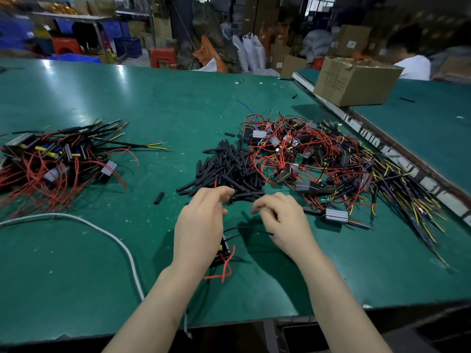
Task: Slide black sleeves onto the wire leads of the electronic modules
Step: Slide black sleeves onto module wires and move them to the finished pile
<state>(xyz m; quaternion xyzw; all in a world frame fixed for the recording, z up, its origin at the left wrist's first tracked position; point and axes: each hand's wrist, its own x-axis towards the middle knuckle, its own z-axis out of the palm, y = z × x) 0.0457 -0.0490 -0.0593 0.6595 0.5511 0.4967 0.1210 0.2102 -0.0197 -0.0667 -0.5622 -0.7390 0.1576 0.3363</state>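
Note:
My left hand (201, 222) pinches a thin red wire lead (224, 205) between its fingertips. A black electronic module (225, 250) shows partly under that hand's palm, its red wires (224, 272) curling out below. My right hand (283, 220) is close beside it with its fingers curled; a dark piece among them looks like a black sleeve (274, 214). Two black leads (244, 229) run from the module towards the right hand. A pile of loose black sleeves (229, 169) lies just beyond both hands.
A tangle of modules with bare leads (331, 164) covers the right of the green table (153, 103). Sleeved modules (56, 159) are heaped at the left. A white cable (102, 226) loops near the front left. A cardboard box (356, 80) stands back right, with a person (413, 67) behind it.

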